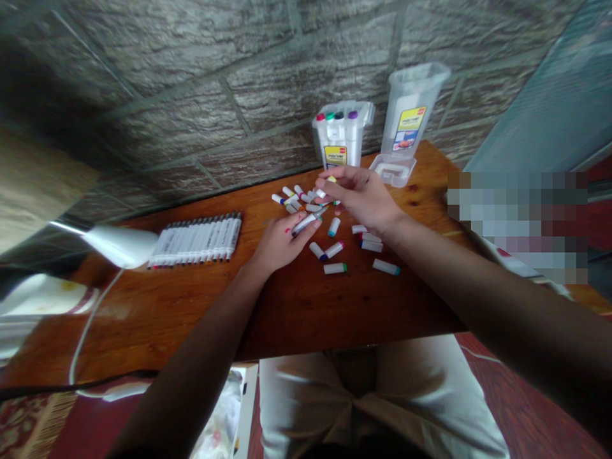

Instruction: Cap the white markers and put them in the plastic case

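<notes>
My left hand (280,241) is closed around a white marker (308,220), its tip end pointing up to the right. Pinched in the fingers of my right hand (361,196) is a short white marker cap with a yellow end (328,185), just above that marker. Loose marker caps with blue, pink, orange and other coloured ends (299,193) are heaped behind my left hand. More caps lie in front of and below my hands, among them a green-ended cap (335,268), a teal-ended cap (386,267) and a pink-ended cap (334,250). My right wrist partly covers another few caps (370,242).
A row of white markers (194,240) lies side by side on the wooden table (191,325). Against the stone-patterned wall stand a clear case holding capped markers (337,137) and a taller clear case (415,115) with its lid (394,171). A white lamp (122,245) and cord are left.
</notes>
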A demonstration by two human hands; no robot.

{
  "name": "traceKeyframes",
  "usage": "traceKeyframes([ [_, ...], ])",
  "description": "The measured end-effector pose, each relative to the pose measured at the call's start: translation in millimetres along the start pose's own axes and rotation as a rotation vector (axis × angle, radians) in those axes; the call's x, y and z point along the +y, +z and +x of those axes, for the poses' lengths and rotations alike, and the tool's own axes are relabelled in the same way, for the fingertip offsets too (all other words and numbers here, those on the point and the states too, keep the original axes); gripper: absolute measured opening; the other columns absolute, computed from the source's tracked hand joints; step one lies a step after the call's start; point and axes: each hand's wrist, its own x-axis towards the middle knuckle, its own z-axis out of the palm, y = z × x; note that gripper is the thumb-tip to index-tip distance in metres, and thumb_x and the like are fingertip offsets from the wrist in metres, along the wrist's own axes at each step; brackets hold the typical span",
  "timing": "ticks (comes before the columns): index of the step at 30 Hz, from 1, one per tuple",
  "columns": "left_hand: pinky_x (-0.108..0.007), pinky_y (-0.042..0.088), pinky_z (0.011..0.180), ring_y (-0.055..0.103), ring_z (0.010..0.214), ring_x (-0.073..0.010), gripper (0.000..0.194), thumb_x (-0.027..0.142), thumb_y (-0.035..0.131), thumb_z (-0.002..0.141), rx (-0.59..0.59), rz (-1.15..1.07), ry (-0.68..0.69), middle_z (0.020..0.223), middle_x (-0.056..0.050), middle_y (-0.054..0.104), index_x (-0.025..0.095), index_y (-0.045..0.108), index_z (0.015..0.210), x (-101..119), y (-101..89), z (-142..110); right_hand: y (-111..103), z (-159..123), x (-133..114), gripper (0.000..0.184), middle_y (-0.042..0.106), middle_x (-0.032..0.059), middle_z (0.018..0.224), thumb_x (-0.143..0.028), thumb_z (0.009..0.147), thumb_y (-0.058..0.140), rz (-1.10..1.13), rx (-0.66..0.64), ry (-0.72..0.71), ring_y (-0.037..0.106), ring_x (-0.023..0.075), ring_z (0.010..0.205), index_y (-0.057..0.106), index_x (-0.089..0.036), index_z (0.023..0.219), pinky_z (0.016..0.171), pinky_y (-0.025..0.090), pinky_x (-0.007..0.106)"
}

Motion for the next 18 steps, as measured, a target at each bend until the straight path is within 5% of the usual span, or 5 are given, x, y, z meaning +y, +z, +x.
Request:
traceKeyframes([
  [18, -0.026, 0.046, 0.067, 0.064, 0.070, -0.0150, 0.030, 0.043, 0.055, 0.097, -0.003, 0.013, -0.017, 0.082, -0.003, 0.073, 0.017, 0.070, 0.092, 2.4, -1.2, -0.6, 0.9, -2.4, -1.3, 0.030, 0.074, 0.0039, 0.078, -0.043, 0.074, 0.084, -0.060, -0.072, 0.022, 0.072, 0.0190, 0.076, 0.070, -0.021, 0.090, 0.047, 0.052, 0.022],
])
